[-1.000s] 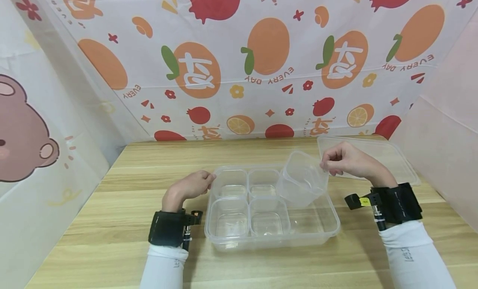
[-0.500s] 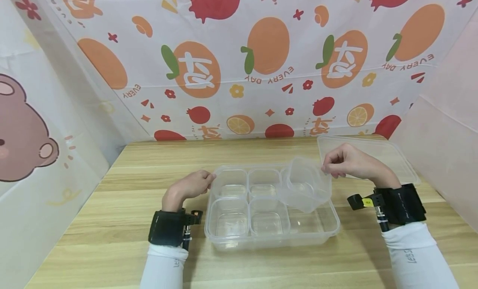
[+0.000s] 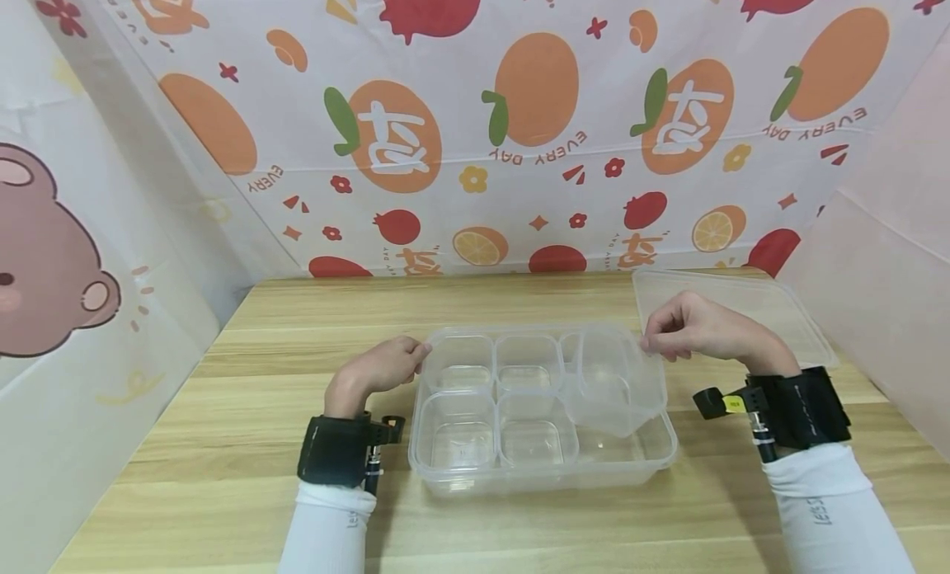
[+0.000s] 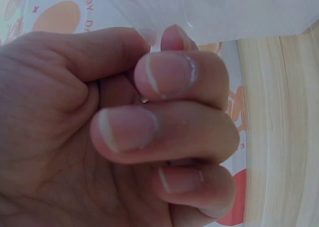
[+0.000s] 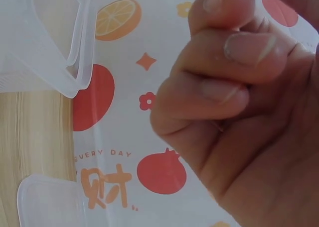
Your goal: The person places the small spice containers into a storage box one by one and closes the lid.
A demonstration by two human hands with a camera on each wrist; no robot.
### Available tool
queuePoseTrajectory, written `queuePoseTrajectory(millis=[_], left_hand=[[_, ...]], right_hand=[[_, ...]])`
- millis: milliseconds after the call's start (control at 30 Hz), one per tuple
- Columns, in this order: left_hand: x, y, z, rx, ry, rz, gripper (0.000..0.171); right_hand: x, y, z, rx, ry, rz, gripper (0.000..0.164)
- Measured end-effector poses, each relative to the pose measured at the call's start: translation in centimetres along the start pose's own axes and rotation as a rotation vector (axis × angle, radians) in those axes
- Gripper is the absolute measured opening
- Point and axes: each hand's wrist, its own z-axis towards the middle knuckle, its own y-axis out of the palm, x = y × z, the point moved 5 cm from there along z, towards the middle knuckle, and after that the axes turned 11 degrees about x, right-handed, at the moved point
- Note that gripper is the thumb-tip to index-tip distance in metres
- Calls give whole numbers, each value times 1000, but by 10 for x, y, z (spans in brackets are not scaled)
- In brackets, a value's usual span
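Observation:
A large clear plastic box [image 3: 534, 482] lies on the table, with several small clear containers [image 3: 460, 434] standing in its left and middle parts. My left hand [image 3: 378, 366] pinches the box's left rim; in the left wrist view its fingers [image 4: 184, 132] are curled beside the clear wall. Over the right part of the box, a small clear container [image 3: 623, 388] is tilted. My right hand [image 3: 701, 331] pinches its right edge with thumb and fingertips. Whether another container stands beneath it at the back right cannot be told through the plastic. The box's bare floor shows at front right.
A flat clear lid [image 3: 742, 298] lies at the table's back right, partly behind my right hand. The wooden table [image 3: 245, 409] ends at a fruit-print cloth [image 3: 475, 203] behind. Cloth also hangs at both sides.
My right hand has shifted slightly right and down. The small container has turned and dropped lower toward the front right of the box. My left hand keeps its hold on the rim.

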Motion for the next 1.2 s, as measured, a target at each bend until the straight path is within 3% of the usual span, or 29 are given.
queuePoseTrajectory(millis=[367, 1200], left_hand=[[0, 1, 0, 1, 1, -1, 36], [-1, 1, -1, -1, 4, -4, 35]], right_hand=[[1, 4, -3, -65, 35, 7, 20], [10, 4, -9, -117, 61, -18, 20]])
